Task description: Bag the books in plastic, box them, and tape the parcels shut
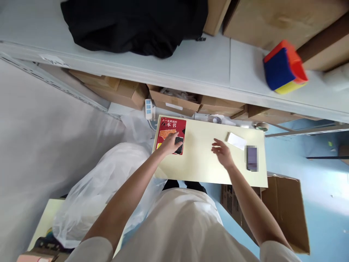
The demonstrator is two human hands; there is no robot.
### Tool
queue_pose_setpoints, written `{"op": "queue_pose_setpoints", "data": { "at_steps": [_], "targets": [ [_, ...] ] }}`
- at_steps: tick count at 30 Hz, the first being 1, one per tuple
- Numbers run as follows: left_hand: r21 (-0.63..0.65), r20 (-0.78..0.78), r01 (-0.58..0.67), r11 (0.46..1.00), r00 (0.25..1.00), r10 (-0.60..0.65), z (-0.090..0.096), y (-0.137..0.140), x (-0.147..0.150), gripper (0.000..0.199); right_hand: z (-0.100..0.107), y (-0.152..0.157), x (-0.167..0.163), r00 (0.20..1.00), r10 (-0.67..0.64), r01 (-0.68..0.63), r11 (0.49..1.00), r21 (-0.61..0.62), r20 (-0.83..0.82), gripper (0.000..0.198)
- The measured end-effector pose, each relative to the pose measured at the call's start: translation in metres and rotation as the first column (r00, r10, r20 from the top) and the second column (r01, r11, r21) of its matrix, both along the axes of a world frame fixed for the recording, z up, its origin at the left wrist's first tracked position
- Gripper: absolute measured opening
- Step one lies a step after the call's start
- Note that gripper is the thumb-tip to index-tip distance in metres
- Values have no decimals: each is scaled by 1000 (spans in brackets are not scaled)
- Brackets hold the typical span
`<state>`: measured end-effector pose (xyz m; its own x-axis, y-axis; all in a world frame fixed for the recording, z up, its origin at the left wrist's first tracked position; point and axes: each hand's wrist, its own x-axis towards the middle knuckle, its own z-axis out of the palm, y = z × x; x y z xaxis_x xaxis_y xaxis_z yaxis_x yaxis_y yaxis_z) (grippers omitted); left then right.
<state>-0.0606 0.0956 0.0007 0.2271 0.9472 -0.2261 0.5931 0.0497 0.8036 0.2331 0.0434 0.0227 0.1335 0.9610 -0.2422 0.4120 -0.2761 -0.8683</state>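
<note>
A red book [181, 147] with Chinese lettering lies flat at the left end of the pale yellow table [201, 167]. Over its cover is my left hand [169, 144], fingers stretched out and not wrapped round it; whether they press on the book I cannot tell. My right hand [223, 153] hovers above the middle right of the table, its fingers apart and nothing in them. Just beyond that hand is a small white box or stack of paper [236, 141]. A blurred-out dark phone-like object [252, 158] lies to its right.
Behind the table, a metal shelf [163, 71] holds black cloth [136, 27] and a red, blue and yellow holder [283, 69]. Cardboard boxes [174, 103] and a power strip [148, 109] sit below. A plastic bag [109, 182] bulges at left; an opened carton [285, 211] stands at right.
</note>
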Motion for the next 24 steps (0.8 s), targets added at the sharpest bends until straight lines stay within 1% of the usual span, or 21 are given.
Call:
{"op": "queue_pose_setpoints", "data": {
  "at_steps": [1,2,3,4,5,6,7,8,9,10,11,13,15,16,18,20,22,24],
  "targets": [
    [10,45,66,998,997,-67,19,6,12,60,24,5,21,999,-21,17,995,94,46,48],
    [24,85,124,992,988,-126,38,12,24,59,51,11,41,993,-58,37,979,200,102,47],
    [46,118,172,984,977,-176,59,18,37,57,78,19,60,981,-106,49,947,317,164,48],
    [78,147,204,976,966,-214,79,25,49,56,104,28,78,961,-176,66,894,444,212,50],
    [118,172,224,967,955,-243,99,32,61,54,129,38,94,930,-269,88,826,557,252,48],
    [160,192,233,959,946,-262,118,39,73,53,150,50,109,888,-358,101,763,638,288,44],
    [198,209,234,952,939,-274,135,48,87,52,168,63,123,857,-414,107,728,677,308,41],
    [227,222,231,946,934,-281,150,57,101,51,181,78,137,850,-429,116,720,684,307,38],
    [247,234,226,942,930,-284,163,67,116,52,190,94,150,872,-389,119,757,642,297,37],
    [258,247,219,941,927,-283,174,79,133,52,194,112,163,903,-338,127,799,588,264,36],
    [265,261,207,942,925,-277,183,91,150,53,195,130,176,927,-306,147,828,541,215,35],
    [268,309,175,947,916,-256,191,120,186,55,190,167,199,965,-223,143,890,433,139,39],
    [267,409,109,958,887,-215,189,152,221,52,178,200,215,990,-121,83,924,372,79,43],
    [255,457,73,964,870,-187,185,166,237,50,172,214,220,997,-61,39,933,357,51,45],
    [221,491,26,975,861,-134,174,190,264,49,160,236,221,999,39,-37,935,352,2,51],
    [187,499,3,982,861,-97,164,204,284,50,153,251,212,999,34,-26,931,364,-16,56],
    [151,494,-4,989,867,-72,159,208,296,52,151,258,197,998,-54,42,929,368,21,57],
    [123,476,-12,992,878,-48,162,203,304,55,151,260,183,987,-137,98,930,355,85,53]
  ]
}}
